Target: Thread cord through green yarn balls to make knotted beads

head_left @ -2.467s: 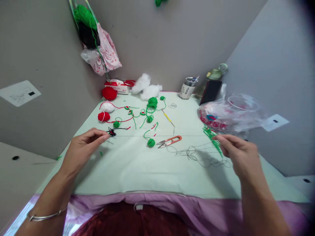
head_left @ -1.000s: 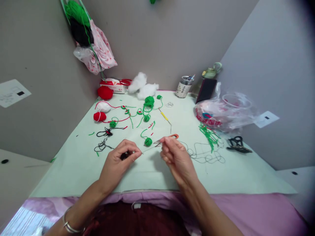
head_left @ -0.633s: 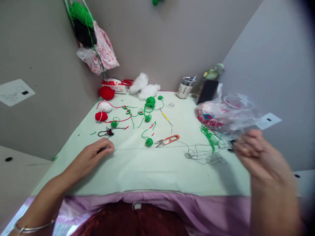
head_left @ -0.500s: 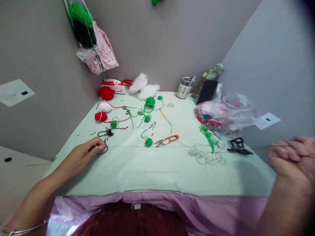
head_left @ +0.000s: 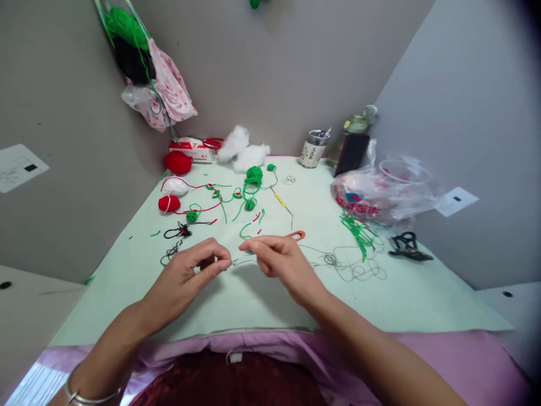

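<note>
Over the middle of the table, my left hand is closed in a pinch on a thin dark thread. Just to its right, my right hand has its fingers curled together on the same thread, and a short slack piece shows between the two. Behind the left hand lies a tangle of black yarn. Thread snips with an orange handle are mostly covered by my right hand. A loose tangle of the thin thread spreads out on the right.
A yellow-handled crochet hook lies near small green yarn balls. Red yarn and white stuffing sit at the back. On the right are a plastic bag, green yarn scraps and a black claw clip.
My right hand has come from the far right edge to the middle, beside the left. My left hand has moved right, and the thread stretched between them has gone slack.
</note>
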The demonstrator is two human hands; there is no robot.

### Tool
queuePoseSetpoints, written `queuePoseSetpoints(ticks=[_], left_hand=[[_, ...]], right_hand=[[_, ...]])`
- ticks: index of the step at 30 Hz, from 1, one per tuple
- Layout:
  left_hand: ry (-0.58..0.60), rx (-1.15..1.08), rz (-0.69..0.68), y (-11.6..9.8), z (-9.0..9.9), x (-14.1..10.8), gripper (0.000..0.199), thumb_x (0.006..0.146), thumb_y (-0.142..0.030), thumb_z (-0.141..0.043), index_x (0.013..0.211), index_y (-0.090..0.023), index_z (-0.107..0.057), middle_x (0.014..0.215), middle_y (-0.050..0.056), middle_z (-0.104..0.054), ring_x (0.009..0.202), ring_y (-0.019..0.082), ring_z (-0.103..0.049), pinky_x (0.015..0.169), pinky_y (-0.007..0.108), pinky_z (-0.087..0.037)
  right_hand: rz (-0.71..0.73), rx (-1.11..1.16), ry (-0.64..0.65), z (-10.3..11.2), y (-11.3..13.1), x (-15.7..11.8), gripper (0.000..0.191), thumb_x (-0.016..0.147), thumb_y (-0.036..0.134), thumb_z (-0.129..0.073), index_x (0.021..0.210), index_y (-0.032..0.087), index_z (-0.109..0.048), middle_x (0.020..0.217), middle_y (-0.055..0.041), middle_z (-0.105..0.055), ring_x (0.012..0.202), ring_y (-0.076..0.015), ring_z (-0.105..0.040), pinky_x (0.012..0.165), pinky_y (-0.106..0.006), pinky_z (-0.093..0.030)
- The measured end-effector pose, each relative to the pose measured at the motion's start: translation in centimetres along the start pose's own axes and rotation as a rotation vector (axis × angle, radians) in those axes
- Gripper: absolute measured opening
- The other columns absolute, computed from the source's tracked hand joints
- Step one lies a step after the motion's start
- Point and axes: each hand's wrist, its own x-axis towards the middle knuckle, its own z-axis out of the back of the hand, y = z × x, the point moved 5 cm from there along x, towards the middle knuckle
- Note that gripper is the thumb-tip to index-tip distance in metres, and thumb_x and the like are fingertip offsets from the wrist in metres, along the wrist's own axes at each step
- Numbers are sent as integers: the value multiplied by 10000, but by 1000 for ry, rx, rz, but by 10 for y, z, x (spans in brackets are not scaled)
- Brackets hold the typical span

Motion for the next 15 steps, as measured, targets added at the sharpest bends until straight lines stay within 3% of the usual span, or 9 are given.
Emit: queuePoseSetpoints(ticks=[4,7,12,15], left_hand=[[-9,-1,-16,-4,2,2,222,922,-394,-547,812,-243,-667,780,20,-642,696,175,-553,641,266,-423],[-63,45,-5,3,16,2,234,909,-418,-558,799,-234,-653,765,20,-633,701,180,-550,644,267,-419],[-177,188,58,29,64,-5,252,896,-460,-569,850,-224,-646,813,13,-649,749,178,-553,683,254,-388],[-353,224,139,46,100,-12,269,818,-477,-655,820,-211,-689,747,0,-655,678,162,-524,646,243,-353]], right_hand=[[-67,-43,171,-21,-11,6,348,915,459,-554,744,168,-637,521,51,-420,490,-84,-338,493,-232,-247],[-104,-44,247,-14,-13,2,389,906,510,-553,700,181,-531,546,52,-401,501,-85,-333,488,-224,-257],[-54,-137,30,44,-3,-10,417,890,523,-574,668,190,-458,563,66,-302,503,-78,-256,472,-225,-202],[-6,-249,-189,94,7,-24,426,876,522,-601,650,187,-467,560,60,-312,498,-78,-264,466,-234,-191]])
